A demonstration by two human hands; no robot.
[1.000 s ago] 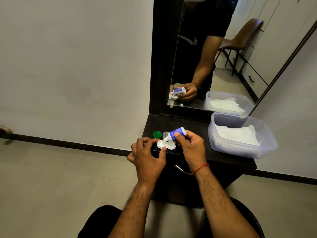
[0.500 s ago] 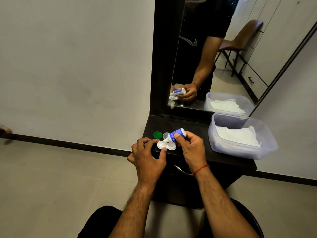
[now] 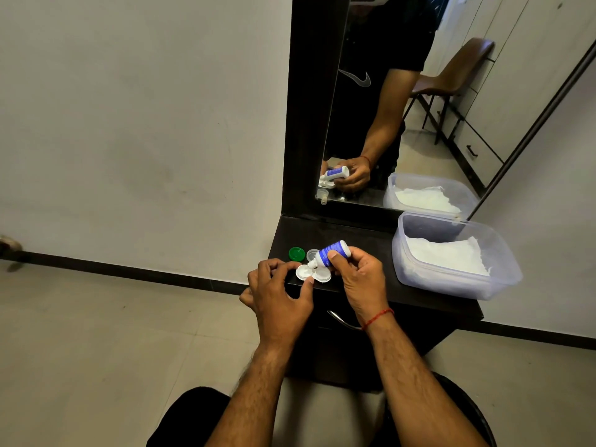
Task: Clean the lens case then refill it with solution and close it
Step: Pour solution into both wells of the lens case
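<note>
Right now the lens case lies between both hands, left hand and right hand.

The white double-well plastic lens case is lying at the front left corner of the dark wooden table. My left grip is pinching it from the left. My right grip, just to its right, is holding the small blue-and-white plastic solution bottle tilted over it. The round green plastic cap and the small clear plastic cap are lying side by side just behind the case, the former on the left. The clear rectangular plastic container is sitting at the table's right end, with white tissue paper in it.
</note>
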